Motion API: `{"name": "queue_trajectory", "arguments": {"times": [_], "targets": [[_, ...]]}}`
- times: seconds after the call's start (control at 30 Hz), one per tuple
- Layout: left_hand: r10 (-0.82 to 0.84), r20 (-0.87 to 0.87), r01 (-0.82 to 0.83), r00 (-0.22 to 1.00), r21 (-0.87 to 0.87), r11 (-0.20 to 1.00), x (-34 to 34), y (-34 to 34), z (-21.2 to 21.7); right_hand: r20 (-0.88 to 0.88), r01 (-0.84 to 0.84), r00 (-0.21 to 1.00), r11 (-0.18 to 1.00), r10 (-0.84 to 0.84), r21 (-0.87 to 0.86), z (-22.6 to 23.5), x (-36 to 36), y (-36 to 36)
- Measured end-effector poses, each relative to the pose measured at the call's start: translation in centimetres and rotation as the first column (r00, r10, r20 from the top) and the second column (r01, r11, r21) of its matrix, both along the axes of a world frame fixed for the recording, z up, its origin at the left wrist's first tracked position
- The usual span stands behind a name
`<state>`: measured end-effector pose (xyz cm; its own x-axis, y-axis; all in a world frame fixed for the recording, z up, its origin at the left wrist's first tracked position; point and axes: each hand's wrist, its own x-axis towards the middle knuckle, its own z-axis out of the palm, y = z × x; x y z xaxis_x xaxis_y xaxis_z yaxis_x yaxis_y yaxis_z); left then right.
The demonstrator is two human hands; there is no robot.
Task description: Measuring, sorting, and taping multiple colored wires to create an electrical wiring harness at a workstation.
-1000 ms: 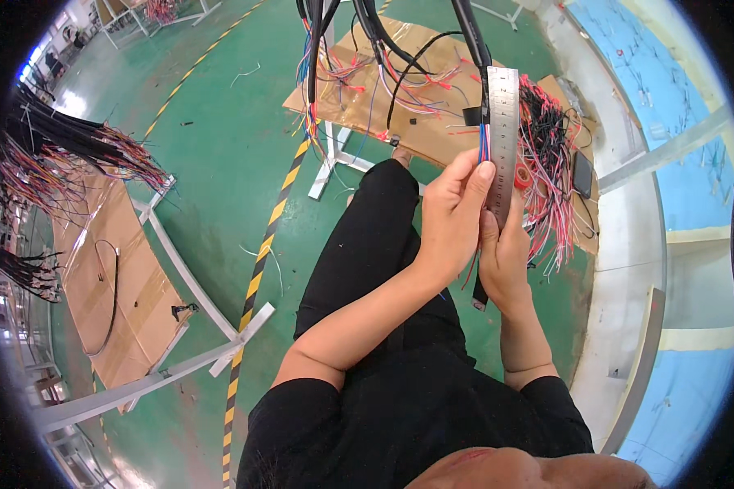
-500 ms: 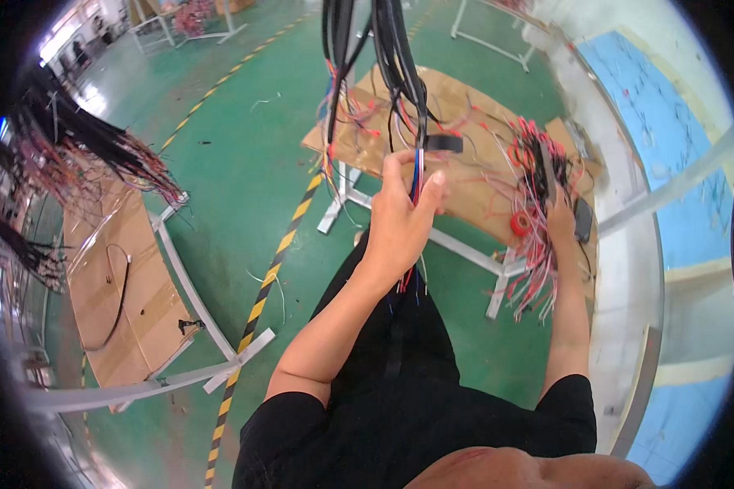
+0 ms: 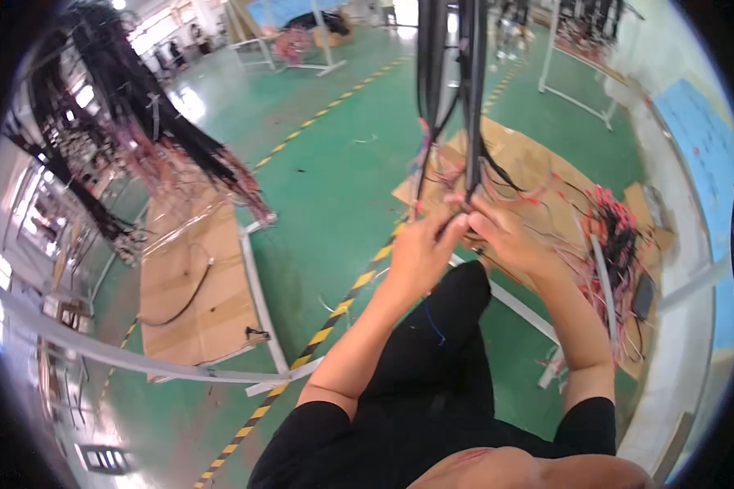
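A bundle of black-sleeved cables (image 3: 470, 106) hangs from above in front of me. My left hand (image 3: 422, 248) is closed at its lower end, thumb and fingers pinched together. Close against it, my right hand (image 3: 510, 235) pinches the same spot, the two thumbs nearly meeting. The fingers hide most of what lies between them. A thin blue wire (image 3: 435, 322) dangles below, over my black trousers. Just left of the held bundle, another black cable strand (image 3: 430, 73) hangs with coloured wire ends.
A cardboard-topped bench (image 3: 510, 147) stands ahead, with a pile of red and black wires (image 3: 616, 232) and a pale strip (image 3: 603, 281) at its right. Left, thick black cable bundles (image 3: 159, 106) hang over another cardboard surface (image 3: 192, 285). Yellow-black tape (image 3: 334, 322) marks the green floor.
My right hand has left the wire pile and come to the hanging bundle beside my left hand. The pale strip it touched now lies at the pile. The whole view has shifted.
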<state>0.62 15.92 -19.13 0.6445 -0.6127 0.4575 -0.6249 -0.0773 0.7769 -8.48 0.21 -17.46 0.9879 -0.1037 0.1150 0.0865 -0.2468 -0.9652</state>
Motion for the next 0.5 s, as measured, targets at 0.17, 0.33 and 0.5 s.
{"name": "queue_trajectory", "arguments": {"times": [0.17, 0.33, 0.5], "targets": [[0.125, 0.328, -0.12, 0.936, -0.035, 0.992, 0.6, 1.2, 0.6, 0.001, 0.002, 1.0, 0.964, -0.001, -0.268, 1.8, -0.2, 2.6], [0.18, 0.507, -0.125, 0.843, -0.142, 0.982, 1.8, 0.6, -0.4, 0.015, 0.091, 0.996, 0.975, -0.089, -0.202, 0.5, 0.3, 2.2], [0.138, 0.486, -0.067, 0.863, -0.161, 0.985, 2.6, 0.7, -1.2, 0.259, 0.359, 0.926, 0.85, -0.274, -0.386, 0.4, -0.1, 5.4]]}}
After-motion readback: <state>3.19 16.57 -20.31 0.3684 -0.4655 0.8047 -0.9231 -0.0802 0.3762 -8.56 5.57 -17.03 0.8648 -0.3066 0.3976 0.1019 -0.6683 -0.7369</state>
